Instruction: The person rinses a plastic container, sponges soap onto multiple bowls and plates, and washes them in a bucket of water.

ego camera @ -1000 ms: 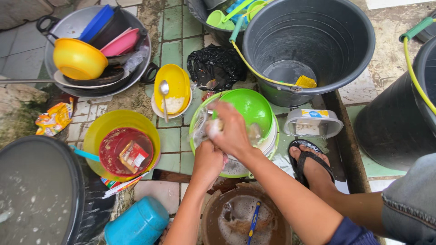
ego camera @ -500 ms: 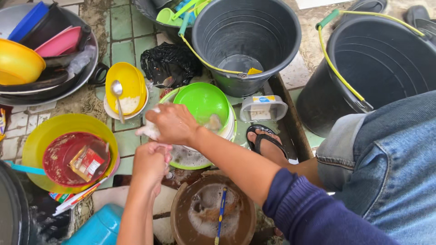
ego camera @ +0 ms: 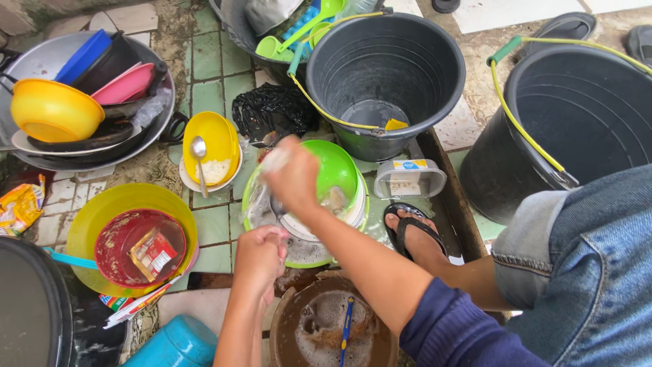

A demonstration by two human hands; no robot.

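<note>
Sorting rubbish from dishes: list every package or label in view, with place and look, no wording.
Sachet: in the red bowl, red and cream, crumpled.
Snack wrapper: far left on the tiles, yellow-orange.
Lidded tub: beside the sandalled foot, clear, blue-yellow label.
Tag: inside the middle bucket, yellow.

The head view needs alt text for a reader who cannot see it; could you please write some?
Seen from above, a person's right hand and left hand work, wet, over a green bowl stacked in a soapy basin. Around them on the tiled floor stand black buckets and a yellow bowl.
</note>
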